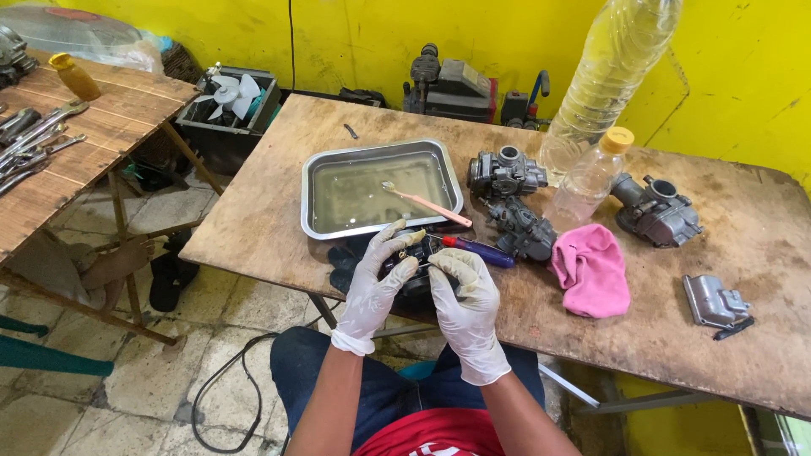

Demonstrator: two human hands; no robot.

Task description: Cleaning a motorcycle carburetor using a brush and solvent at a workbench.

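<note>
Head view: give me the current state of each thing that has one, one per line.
left hand: gloved, gripping dark part
right hand: gloved, pinching at the same part
metal tray: holds cloudy liquid
toothbrush: lying in tray, handle over rim
small bottle: capped, upright
pink cloth: crumpled
screwdriver: lying flat

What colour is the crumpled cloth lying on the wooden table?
The cloth is pink, seen plainly in the head view, right of the gloved hands.

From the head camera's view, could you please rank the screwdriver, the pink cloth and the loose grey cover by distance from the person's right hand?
1. Screwdriver, blue-handled, just above the right hand, near the table's front edge.
2. Pink cloth, crumpled to the hand's right.
3. Grey cover, farthest, well right of the cloth.
</note>
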